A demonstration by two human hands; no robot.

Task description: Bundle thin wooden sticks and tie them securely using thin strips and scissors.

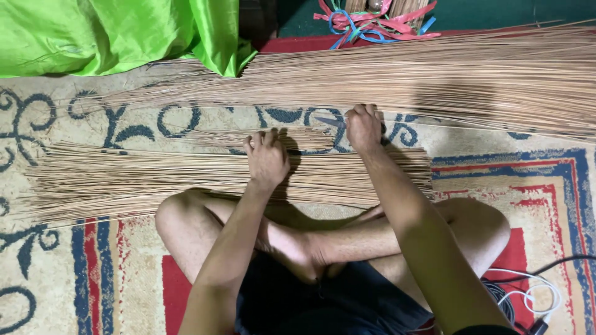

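Thin sticks [186,177] under both hands' curled fingers [264,141] (green cloth [112,34] beyond, bigger bundle [434,74] between).

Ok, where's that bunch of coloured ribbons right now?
In the head view the coloured ribbons lie at the top centre, on the far side of the long pile of thin sticks, right of the green cloth and well beyond both hands.

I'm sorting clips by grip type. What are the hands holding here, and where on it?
Both the left hand and right hand press on a small bundle of thin sticks, near its right end; a closed grip cannot be told.
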